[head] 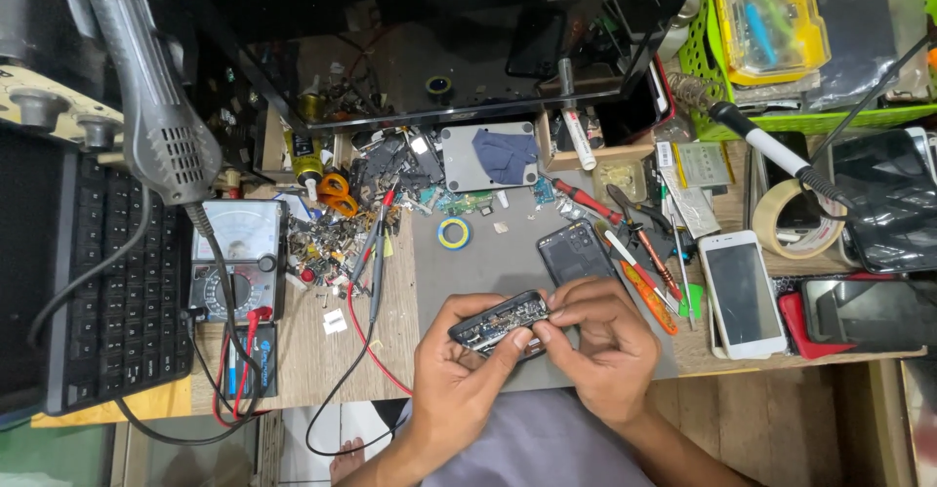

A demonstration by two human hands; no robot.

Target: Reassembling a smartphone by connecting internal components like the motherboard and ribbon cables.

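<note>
Opened phone held at lower centre of the frame

We pinch the opened phone (500,323) between left hand (459,375) and right hand (600,345), above the grey mat (488,253). A slipping grip could drop it, likely cracking exposed parts.

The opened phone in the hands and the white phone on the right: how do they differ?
The opened phone is dark, with its inner parts exposed; the white phone is closed, its screen whole. The opened phone is held tilted between the left hand and right hand; the white phone lies flat, untouched. Both are slim rectangular handsets.
</note>
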